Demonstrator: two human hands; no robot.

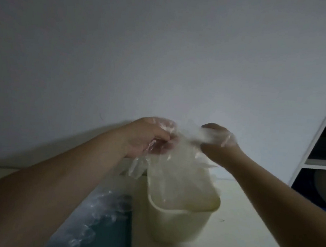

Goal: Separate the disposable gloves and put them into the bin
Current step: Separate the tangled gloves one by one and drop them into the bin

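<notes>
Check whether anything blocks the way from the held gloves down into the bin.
Nothing visible does. The left hand and right hand hold the gloves right above the bin, whose top is open; they hang down toward its rim.

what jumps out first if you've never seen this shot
The left hand and right hand, raised mid frame against the pale wall, pinch a bunch of clear disposable gloves between them; the right one is blurred. Just below stands the cream bin on the table, with crumpled clear plastic on a dark teal surface to its left.
</notes>
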